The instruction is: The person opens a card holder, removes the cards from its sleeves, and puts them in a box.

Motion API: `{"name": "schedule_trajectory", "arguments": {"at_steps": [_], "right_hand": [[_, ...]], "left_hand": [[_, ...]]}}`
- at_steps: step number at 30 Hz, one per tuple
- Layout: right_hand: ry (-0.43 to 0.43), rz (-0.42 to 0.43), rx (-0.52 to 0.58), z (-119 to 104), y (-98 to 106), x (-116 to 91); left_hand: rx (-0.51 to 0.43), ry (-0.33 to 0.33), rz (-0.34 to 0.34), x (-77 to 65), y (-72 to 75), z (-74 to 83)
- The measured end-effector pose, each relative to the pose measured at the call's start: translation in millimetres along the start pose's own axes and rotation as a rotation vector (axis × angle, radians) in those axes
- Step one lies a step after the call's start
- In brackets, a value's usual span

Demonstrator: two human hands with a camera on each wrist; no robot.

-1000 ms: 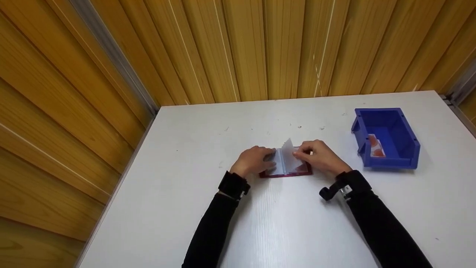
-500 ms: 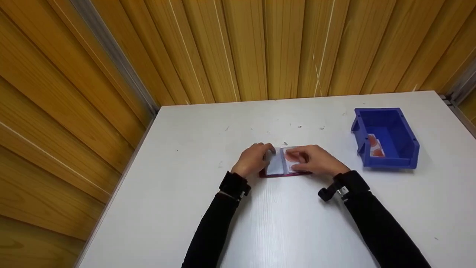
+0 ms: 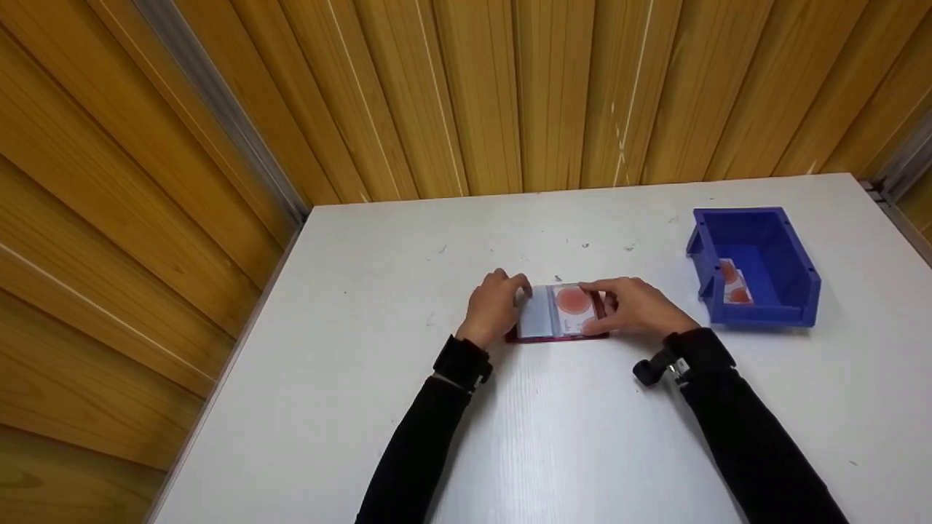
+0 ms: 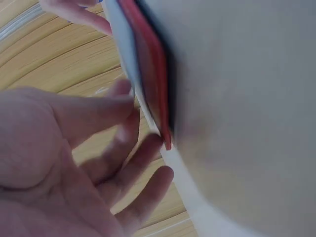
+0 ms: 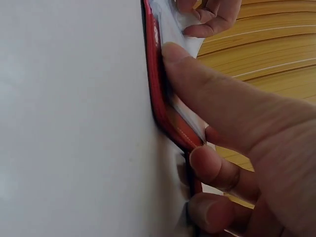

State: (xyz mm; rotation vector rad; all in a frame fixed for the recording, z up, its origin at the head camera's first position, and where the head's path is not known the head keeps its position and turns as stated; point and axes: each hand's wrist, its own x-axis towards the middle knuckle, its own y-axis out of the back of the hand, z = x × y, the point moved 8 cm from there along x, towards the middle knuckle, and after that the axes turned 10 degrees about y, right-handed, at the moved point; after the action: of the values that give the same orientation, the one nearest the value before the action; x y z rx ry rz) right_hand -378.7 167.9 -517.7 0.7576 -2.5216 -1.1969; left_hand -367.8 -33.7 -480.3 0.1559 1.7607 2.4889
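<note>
A small card holder (image 3: 537, 319) with a red cover and clear sleeves lies spread on the white table. Its right page shows a white card (image 3: 573, 300) printed with orange-red circles. My left hand (image 3: 492, 309) is at the left edge, where thumb and index finger pinch the clear sleeves in the left wrist view. At the opposite side, my right hand (image 3: 635, 306) holds the right edge. The right wrist view has the right thumb (image 5: 197, 74) on the sleeve pages, while other fingers curl at the red cover (image 5: 157, 91), which bends upward there.
A blue plastic bin (image 3: 761, 314) stands at the right of the table, with a few similar cards (image 3: 732, 282) leaning against its left inner wall. Behind the table rises a wood-patterned wall (image 3: 480, 102). Both wrists carry black straps with cameras.
A clear page that stood upright has been turned over to the left, uncovering the card with circles. My right hand has shifted from the page to the holder's right edge.
</note>
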Motion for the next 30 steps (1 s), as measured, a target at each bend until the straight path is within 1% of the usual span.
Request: {"name": "schedule_trajectory", "arguments": {"at_steps": [2, 3, 5, 7, 9, 12, 15, 18, 19, 20, 22, 26, 28, 30], "right_hand": [[0.003, 0.002, 0.000, 0, 0, 1], [0.006, 0.003, 0.000, 0, 0, 1], [0.017, 0.004, -0.002, 0, 0, 1], [0.028, 0.005, -0.008, 0, 1, 2], [0.040, 0.009, -0.015, -1, 2, 2], [0.044, 0.016, -0.021, -1, 2, 2], [0.044, 0.017, -0.018, 0, 2, 2], [0.042, 0.015, -0.011, 1, 1, 1], [0.042, 0.014, -0.008, 1, 1, 1], [0.040, 0.014, -0.005, 1, 0, 1], [0.040, 0.016, -0.004, 1, 1, 0], [0.036, 0.017, -0.009, -1, 2, 0], [0.033, 0.016, -0.011, -1, 2, 0], [0.034, 0.014, -0.012, -1, 2, 0]], "left_hand": [[-0.014, -0.025, 0.018, -0.3, -1.0, 4.4], [-0.043, -0.044, 0.005, -0.4, -3.1, 7.3], [-0.127, -0.076, -0.061, -0.5, -9.3, 13.4], [-0.237, -0.071, -0.154, -0.5, -16.9, 16.8], [-0.343, -0.032, -0.229, -0.5, -23.3, 17.2], [-0.479, 0.053, -0.287, -1.1, -27.9, 13.7], [-0.696, 0.134, -0.373, -2.4, -34.1, 10.2], [-0.925, 0.204, -0.476, -3.3, -41.2, 8.0], [-0.988, 0.226, -0.506, -3.6, -43.0, 7.3], [-1.031, 0.245, -0.527, -3.5, -44.5, 6.4], [-1.096, 0.280, -0.569, -3.7, -46.9, 5.4], [-1.181, 0.347, -0.630, -4.6, -53.1, 6.5], [-1.201, 0.345, -0.627, -4.5, -54.2, 8.9], [-1.213, 0.340, -0.606, -4.4, -54.2, 10.5]]}}
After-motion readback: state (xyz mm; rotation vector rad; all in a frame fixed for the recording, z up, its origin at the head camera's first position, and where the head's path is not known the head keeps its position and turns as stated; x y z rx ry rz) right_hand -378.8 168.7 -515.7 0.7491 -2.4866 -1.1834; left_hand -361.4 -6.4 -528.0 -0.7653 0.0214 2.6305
